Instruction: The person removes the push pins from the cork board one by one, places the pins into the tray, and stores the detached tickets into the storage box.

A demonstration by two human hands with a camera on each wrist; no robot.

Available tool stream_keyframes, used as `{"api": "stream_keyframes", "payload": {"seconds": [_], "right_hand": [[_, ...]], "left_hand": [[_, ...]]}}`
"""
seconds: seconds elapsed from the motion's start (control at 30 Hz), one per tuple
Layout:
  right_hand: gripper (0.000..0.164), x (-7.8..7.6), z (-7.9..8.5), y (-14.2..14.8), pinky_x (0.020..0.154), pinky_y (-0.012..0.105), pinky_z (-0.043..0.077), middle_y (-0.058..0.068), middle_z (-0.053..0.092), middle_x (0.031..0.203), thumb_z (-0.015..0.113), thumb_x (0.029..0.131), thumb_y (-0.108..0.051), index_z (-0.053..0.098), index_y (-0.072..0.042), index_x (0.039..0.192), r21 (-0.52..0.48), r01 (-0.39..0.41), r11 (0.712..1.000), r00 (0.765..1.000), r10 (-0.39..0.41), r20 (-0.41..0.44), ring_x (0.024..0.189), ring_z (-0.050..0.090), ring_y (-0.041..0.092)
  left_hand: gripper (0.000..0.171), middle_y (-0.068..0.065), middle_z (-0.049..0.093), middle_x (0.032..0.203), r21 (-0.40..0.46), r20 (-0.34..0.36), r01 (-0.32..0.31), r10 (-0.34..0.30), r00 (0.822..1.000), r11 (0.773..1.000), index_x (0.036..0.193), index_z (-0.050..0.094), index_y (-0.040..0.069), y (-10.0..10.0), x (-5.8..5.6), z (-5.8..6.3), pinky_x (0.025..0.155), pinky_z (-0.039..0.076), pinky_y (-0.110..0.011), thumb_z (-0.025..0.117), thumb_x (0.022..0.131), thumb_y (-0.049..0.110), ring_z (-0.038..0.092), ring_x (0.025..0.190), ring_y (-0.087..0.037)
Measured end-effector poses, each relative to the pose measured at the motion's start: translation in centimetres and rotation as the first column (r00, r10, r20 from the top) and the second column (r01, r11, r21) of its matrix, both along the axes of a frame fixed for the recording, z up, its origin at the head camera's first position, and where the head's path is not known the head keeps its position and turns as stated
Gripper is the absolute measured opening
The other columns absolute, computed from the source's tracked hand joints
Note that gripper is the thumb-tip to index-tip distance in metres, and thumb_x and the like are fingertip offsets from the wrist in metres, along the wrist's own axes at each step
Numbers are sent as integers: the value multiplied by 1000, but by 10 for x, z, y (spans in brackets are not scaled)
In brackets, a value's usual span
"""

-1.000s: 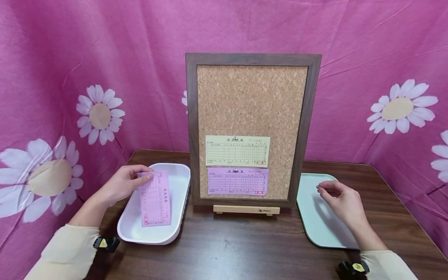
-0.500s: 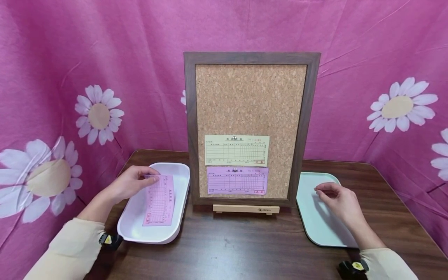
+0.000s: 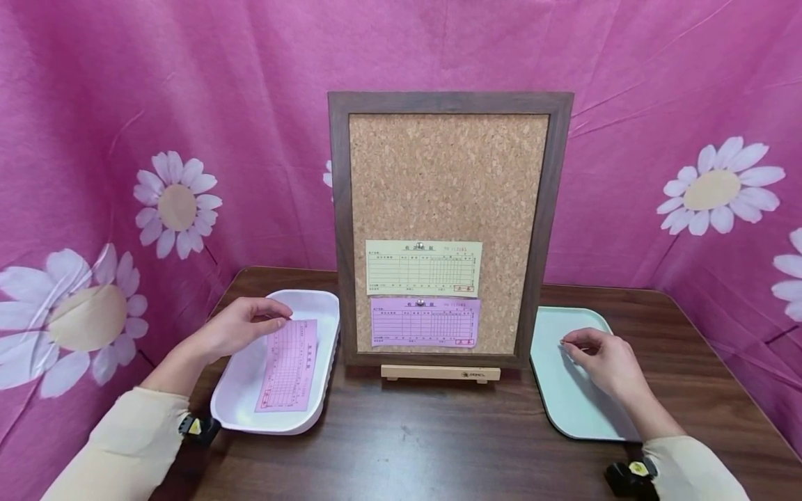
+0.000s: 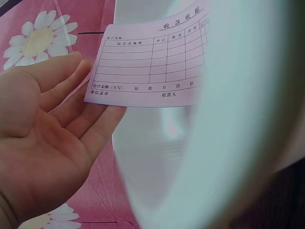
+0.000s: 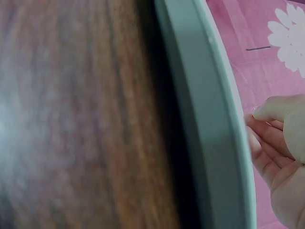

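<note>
A pink receipt slip [image 3: 289,369] is tilted in the white basin [image 3: 225,410] on the left. My left hand [image 3: 241,325] is over the basin's rim, fingers loosely extended beside the slip's upper edge. In the left wrist view, the thumb is off the slip [image 4: 143,67], and some fingertips reach behind its edge. My right hand [image 3: 608,362] is over the pale green tray [image 3: 564,396], thumb and index tips pinched together. A tiny pin-like thing barely shows at the tips of the right hand [image 5: 281,143] in the right wrist view.
A framed cork board [image 3: 447,181] stands upright on a wooden stand [image 3: 441,376] at the middle of the table [image 3: 407,445]. A yellow slip [image 3: 424,269] and a purple slip [image 3: 426,323] are pinned low on it. Flowered pink cloth [image 3: 269,174] hangs behind.
The left hand has moved slightly right, and its grip on the pink slip has loosened; the slip has dropped lower into the basin. The right hand has sunk a little towards the tray.
</note>
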State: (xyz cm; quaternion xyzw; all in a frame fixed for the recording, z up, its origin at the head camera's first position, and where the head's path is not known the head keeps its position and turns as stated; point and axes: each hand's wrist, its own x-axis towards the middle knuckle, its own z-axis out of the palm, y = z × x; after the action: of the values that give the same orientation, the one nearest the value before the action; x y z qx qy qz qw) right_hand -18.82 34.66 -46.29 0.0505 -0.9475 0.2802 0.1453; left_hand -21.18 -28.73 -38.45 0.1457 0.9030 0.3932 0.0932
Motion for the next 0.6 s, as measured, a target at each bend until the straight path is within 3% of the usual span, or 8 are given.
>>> {"api": "stream_keyframes", "payload": {"seconds": [0.27, 0.6], "right_hand": [[6, -3, -4, 8, 62, 21, 43, 9, 79, 91, 80, 95, -8, 81, -7, 100, 20, 23, 1000, 1000, -23, 17, 74, 51, -10], [6, -7, -8, 10, 62, 21, 42, 6, 77, 83, 82, 89, -3, 81, -6, 94, 70, 27, 997, 998, -23, -51, 70, 49, -9]], "left_hand": [[37, -24, 70, 137, -17, 44, 9, -8, 999, 1000, 140, 66, -4, 3, 0, -1, 109, 53, -60, 64, 108, 15, 66, 126, -38], [38, -24, 69, 139, -51, 59, 16, -13, 998, 999, 141, 65, -4, 5, 1, -1, 110, 51, -65, 62, 109, 16, 63, 130, -41]]}}
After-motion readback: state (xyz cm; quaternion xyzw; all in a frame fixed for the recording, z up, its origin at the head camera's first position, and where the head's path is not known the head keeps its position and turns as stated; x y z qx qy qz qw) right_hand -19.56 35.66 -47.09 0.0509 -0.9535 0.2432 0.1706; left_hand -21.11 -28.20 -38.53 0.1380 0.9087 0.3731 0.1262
